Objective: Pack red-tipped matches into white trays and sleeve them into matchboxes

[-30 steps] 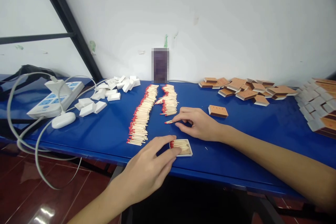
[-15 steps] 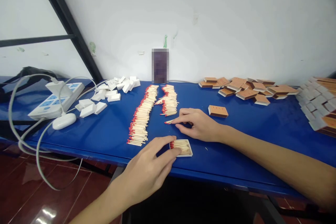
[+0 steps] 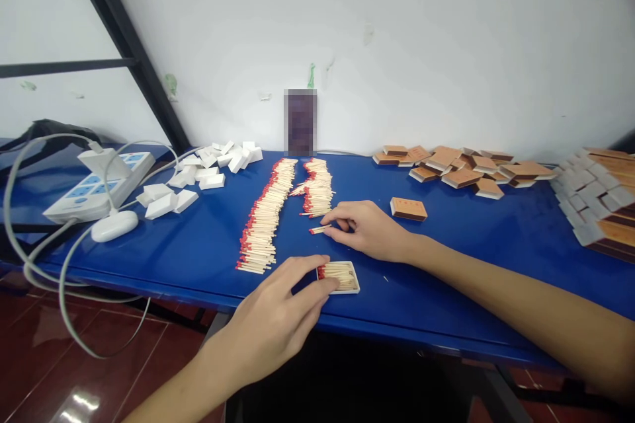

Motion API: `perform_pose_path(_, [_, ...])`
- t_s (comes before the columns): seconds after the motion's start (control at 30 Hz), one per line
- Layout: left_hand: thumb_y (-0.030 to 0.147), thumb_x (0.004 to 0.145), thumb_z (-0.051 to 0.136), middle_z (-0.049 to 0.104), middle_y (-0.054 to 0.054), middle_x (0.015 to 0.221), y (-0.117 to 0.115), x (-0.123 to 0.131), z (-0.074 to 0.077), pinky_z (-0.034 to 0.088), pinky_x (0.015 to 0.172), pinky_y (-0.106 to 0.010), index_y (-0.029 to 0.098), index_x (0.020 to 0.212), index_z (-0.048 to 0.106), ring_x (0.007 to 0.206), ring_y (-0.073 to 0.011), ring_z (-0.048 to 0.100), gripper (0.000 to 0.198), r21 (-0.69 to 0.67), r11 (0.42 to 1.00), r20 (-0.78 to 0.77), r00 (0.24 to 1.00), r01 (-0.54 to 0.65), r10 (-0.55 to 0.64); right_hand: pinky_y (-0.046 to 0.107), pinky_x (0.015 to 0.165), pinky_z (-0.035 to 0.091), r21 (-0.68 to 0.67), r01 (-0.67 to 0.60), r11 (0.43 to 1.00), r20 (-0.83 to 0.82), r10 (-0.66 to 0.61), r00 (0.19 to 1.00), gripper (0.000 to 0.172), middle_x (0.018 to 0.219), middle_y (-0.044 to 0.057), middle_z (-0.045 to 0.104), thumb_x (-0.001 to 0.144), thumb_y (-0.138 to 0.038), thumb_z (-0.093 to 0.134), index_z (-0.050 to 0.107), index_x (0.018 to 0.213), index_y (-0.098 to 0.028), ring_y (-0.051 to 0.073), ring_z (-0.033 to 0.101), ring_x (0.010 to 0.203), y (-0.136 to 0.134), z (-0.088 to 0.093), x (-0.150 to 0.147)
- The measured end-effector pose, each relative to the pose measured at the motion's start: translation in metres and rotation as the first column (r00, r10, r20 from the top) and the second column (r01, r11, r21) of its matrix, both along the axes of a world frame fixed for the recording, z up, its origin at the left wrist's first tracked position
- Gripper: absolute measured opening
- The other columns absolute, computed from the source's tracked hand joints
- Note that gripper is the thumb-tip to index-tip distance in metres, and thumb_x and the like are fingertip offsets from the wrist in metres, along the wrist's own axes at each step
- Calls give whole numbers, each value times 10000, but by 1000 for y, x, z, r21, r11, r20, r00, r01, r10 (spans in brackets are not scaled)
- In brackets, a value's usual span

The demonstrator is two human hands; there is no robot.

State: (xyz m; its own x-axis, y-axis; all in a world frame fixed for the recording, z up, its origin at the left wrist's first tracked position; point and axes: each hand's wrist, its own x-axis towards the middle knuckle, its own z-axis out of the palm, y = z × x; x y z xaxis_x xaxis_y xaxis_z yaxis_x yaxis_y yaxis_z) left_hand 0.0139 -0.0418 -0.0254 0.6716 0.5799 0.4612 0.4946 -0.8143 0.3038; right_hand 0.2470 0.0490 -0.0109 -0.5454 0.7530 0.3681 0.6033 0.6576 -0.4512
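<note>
My left hand steadies a white matchbox tray near the table's front edge. Its index fingertip is at the tray's far left corner and its thumb lies over the red-tipped matches inside. Just beyond the tray, my right hand has thumb and index finger closing round the tail ends of a few loose matches on the table. Farther back lie a short pile of matches and, to its left, a longer row of matches, red heads leftward.
The blue table also bears white trays at back left, a power strip with cables, a single orange matchbox cover, a heap of covers and a stack of covers far right. A blurred dark panel stands against the wall.
My right thumb has moved in toward the loose matches, and the index fingertip has risen slightly off their tops. My left hand stays on the tray. The whole view has shifted slightly.
</note>
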Motion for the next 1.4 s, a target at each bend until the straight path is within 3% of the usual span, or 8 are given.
perform_pose_path(0.13, [125,989,482,539,-108,1337,-1,0,1,549,1001,-365,224,1285,584,1203,-216,577,328,5,1000,3,1000,2,-2,236,572,319,-60,24,998,2,-24,1000,117,592,-51,476,876,-241,633,721,819,-187,95,437,551,-3,6,-4])
perform_pose_path(0.33, [122,989,490,527,-107,1342,-1,0,0,540,1011,-366,224,1293,575,1211,-210,563,332,-1,1000,1,1000,8,-8,247,578,338,7,-31,999,7,31,1000,129,631,-34,497,885,-273,612,695,841,-184,107,444,566,-11,8,1])
perform_pose_path(0.5, [132,996,482,524,-106,1355,-1,0,0,526,1031,-363,210,1268,581,1234,-208,547,301,-13,1000,-8,1000,10,-10,248,573,342,68,70,995,-66,-66,996,160,623,-28,518,907,-237,557,702,884,-172,108,444,552,2,6,-2])
perform_pose_path(0.63, [133,994,481,526,-108,1360,-1,0,0,528,1030,-371,209,1256,586,1234,-213,550,292,-12,1000,-15,1000,0,0,242,575,338,85,54,995,-47,-50,998,146,614,-31,517,891,-209,566,694,834,-167,105,446,555,15,3,-9])
perform_pose_path(1.03, [130,983,491,554,-122,1342,-1,1,1,548,1002,-377,196,1238,599,1207,-224,576,285,7,1000,15,1000,6,-6,237,585,333,-42,59,997,36,-58,998,119,644,-26,565,889,-186,545,651,837,-174,111,473,577,19,3,-10])
perform_pose_path(1.4, [120,981,489,557,-123,1327,-1,1,1,545,1001,-374,198,1258,595,1208,-224,569,307,4,1000,-9,1000,6,-6,242,593,310,-59,22,998,116,-15,993,136,673,-27,550,938,-252,530,587,831,-190,115,449,592,10,6,-8])
